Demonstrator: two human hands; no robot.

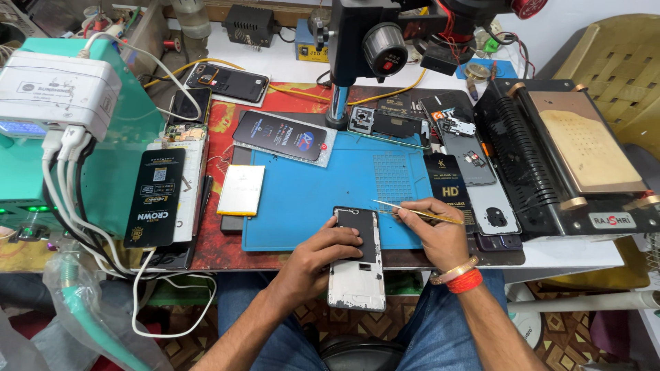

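A: Landmark is the blue work mat (309,199). Where's the opened phone (356,255)?

B: At the mat's near edge, half on it, half hanging off toward the person's lap. Long axis runs away from the person, nearly straight, top end leaning slightly left. Far end, on the mat, carries a dark plate; near end is a bare grey frame.

A: Left hand (324,253)?

B: Laid on the phone's left side, fingers curled over its middle, pressing it down. Closed around the edge, thumb hidden.

A: Right hand (433,230)?

B: At the mat's near right corner, just right of the phone. Fingers pinched shut on thin gold tweezers (412,211); tips point left, over the mat, close to the phone's far right corner. Contact unclear.

A: Around it?

B: White battery (241,189) at the mat's left edge. Dark phone box (283,136) overlaps its far left corner. Microscope stand (342,65) beyond the far edge. Black roller machine (550,151) well right of it. Red bangle on the right wrist.
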